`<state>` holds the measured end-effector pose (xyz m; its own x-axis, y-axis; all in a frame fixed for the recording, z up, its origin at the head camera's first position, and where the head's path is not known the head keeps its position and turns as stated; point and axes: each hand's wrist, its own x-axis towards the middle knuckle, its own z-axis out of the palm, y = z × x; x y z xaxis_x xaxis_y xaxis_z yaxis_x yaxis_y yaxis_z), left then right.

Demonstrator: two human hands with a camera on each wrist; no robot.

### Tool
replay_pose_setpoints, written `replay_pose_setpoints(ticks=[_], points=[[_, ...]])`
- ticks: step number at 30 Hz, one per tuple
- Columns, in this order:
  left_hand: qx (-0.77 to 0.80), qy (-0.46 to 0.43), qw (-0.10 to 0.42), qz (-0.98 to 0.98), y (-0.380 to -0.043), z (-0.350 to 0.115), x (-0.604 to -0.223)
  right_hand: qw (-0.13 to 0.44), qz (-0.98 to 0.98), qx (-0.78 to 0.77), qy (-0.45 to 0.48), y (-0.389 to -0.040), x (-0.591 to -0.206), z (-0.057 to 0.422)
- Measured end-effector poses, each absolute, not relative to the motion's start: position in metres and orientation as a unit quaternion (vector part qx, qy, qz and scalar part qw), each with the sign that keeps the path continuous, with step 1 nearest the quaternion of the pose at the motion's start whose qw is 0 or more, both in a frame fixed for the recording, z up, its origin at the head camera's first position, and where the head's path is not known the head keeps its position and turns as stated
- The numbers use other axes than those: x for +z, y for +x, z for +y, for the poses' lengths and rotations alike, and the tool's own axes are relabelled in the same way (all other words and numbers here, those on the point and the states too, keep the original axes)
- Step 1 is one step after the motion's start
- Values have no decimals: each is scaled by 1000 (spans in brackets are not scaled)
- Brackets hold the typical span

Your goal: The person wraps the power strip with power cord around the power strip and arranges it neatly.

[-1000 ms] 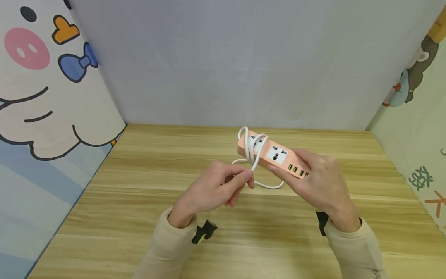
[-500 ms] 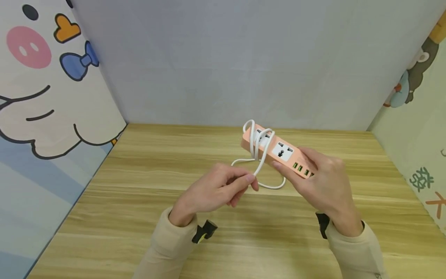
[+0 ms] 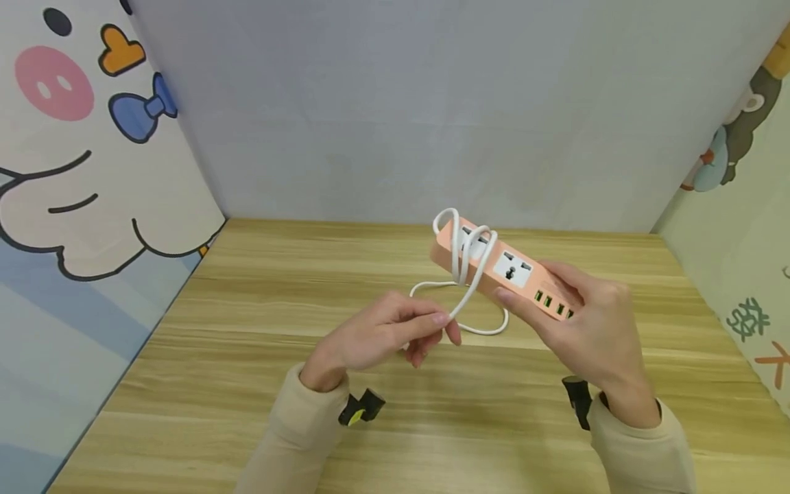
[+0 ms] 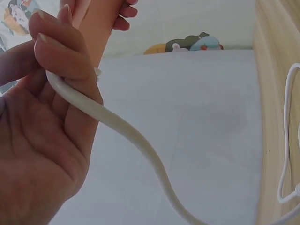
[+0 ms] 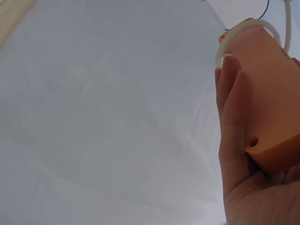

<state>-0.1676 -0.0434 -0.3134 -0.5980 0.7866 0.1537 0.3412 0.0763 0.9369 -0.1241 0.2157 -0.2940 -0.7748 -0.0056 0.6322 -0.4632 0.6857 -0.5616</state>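
Observation:
A pink power strip (image 3: pixel 512 269) with white sockets and several USB ports is held up over the table, tilted up to the left. My right hand (image 3: pixel 595 329) grips its near right end, thumb along one side; in the right wrist view the fingers lie along the plain underside of the strip (image 5: pixel 276 93). A white cord (image 3: pixel 467 298) loops round the strip's far left end. My left hand (image 3: pixel 382 336) pinches that cord between thumb and fingers, and in the left wrist view the cord (image 4: pixel 152 152) hangs in a curve from the fingers.
A slack loop of the cord (image 3: pixel 484 333) hangs beyond the left hand, over the wooden table (image 3: pixel 185 370). A pale grey wall (image 3: pixel 395 123) closes off the back. Cartoon-printed panels stand at the left (image 3: pixel 49 219) and right (image 3: pixel 697 226).
The right hand has moved to the right with the power strip. The left hand stays almost in place, and the stretch of cord between it and the strip has grown longer.

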Motion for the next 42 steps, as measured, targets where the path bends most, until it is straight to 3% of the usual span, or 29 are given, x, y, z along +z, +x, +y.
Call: replay_pose_setpoints(ticks=[9, 22, 42], points=[[564, 451, 230, 652, -177, -48, -320, 269, -861, 420, 101, -116, -288, 217], [518, 481, 228, 669, -186, -49, -328, 227, -851, 462, 108, -114, -283, 220], [481, 440, 226, 723, -193, -52, -336, 198, -858, 461, 113, -115, -288, 224]])
